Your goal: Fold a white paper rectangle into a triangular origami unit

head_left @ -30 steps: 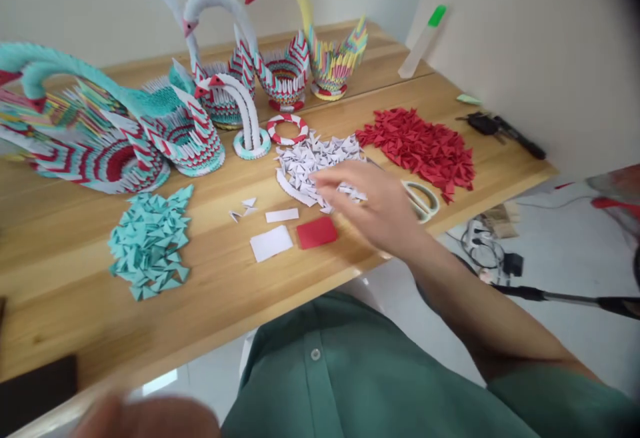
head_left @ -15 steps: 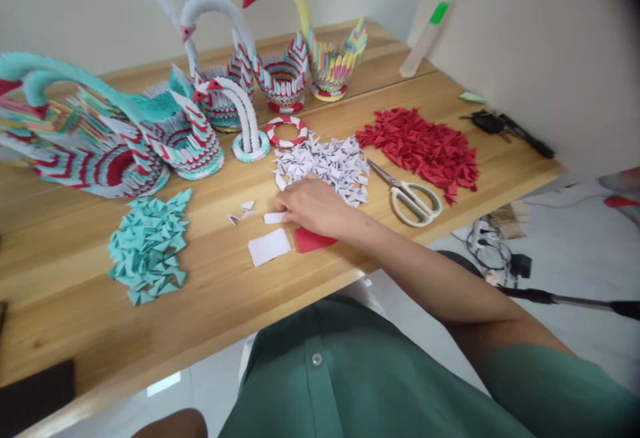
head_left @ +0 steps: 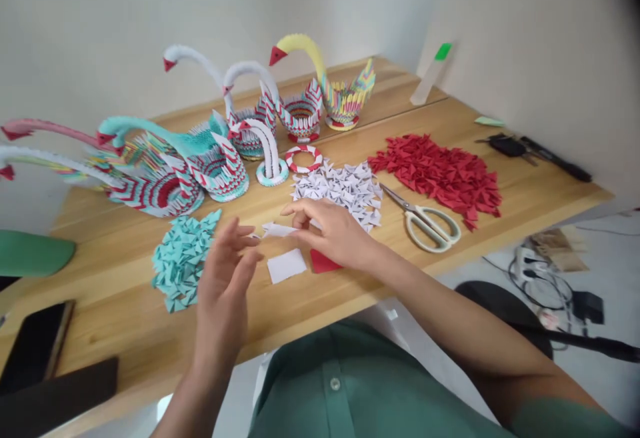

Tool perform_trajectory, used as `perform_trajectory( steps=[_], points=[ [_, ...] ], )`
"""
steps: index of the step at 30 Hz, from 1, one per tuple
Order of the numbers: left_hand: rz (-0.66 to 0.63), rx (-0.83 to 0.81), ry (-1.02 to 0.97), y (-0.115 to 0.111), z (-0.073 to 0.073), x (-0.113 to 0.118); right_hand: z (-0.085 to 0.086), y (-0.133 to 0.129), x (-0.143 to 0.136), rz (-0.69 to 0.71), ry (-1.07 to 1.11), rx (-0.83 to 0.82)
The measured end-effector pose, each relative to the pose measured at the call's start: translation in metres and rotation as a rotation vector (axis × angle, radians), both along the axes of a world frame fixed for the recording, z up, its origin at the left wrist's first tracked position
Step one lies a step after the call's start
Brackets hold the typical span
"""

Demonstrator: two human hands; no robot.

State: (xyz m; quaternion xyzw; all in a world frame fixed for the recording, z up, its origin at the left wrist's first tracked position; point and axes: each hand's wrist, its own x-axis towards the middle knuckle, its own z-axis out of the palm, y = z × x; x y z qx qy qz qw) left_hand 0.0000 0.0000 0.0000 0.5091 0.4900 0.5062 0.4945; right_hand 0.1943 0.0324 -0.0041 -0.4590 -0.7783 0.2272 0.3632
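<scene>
My right hand [head_left: 336, 233] pinches a small white paper strip [head_left: 280, 229] just above the wooden table [head_left: 125, 311]. My left hand [head_left: 225, 278] is raised beside it with fingers spread, its fingertips close to the strip's left end and holding nothing. Under my hands lie a white paper rectangle [head_left: 286, 266] and a red paper rectangle [head_left: 323, 263], partly covered by my right hand. A pile of white folded triangles [head_left: 345, 185] lies just beyond my right hand.
A teal triangle pile [head_left: 185, 258] lies left, a red triangle pile [head_left: 445, 171] right, scissors [head_left: 425, 218] between. Several modular paper swans [head_left: 210, 158] stand at the back. A dark phone [head_left: 35, 345] lies at the left front; keys [head_left: 510, 147] at the right edge.
My right hand has picked the white strip up off the table. My left hand has come up into view beside it. The camera view has shifted up and left.
</scene>
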Motion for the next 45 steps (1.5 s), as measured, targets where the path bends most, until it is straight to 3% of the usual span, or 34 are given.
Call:
perform_trajectory(
  steps=[3,5,12,15,20,25,30,39,45],
  points=[
    [-0.171,-0.146,-0.030,0.021,-0.008,0.010,0.011,-0.006,-0.004,-0.011,0.086,-0.065],
    [-0.221,-0.159,0.005,0.030,-0.011,0.012,0.013,-0.007,-0.007,-0.006,0.117,-0.081],
    [-0.142,-0.054,-0.100,0.064,-0.010,0.009,0.002,0.006,-0.005,-0.042,0.215,-0.049],
    [-0.197,-0.087,-0.162,0.074,-0.007,0.004,0.002,0.015,0.004,-0.098,0.130,0.048],
    [-0.305,-0.132,-0.181,0.074,-0.011,0.000,0.009,0.029,0.005,0.107,-0.127,0.402],
    [-0.294,-0.120,-0.109,0.072,-0.019,-0.002,0.013,0.049,-0.005,0.279,-0.230,0.474],
    [-0.282,-0.145,-0.106,0.074,-0.022,-0.006,0.011,0.058,-0.008,0.264,-0.289,0.543],
    [-0.289,-0.226,-0.171,0.078,-0.031,-0.004,-0.009,0.054,-0.007,0.236,-0.322,0.538],
    [-0.213,-0.181,-0.148,0.078,-0.033,-0.003,-0.012,0.052,-0.009,0.236,-0.141,0.438]
  ],
)
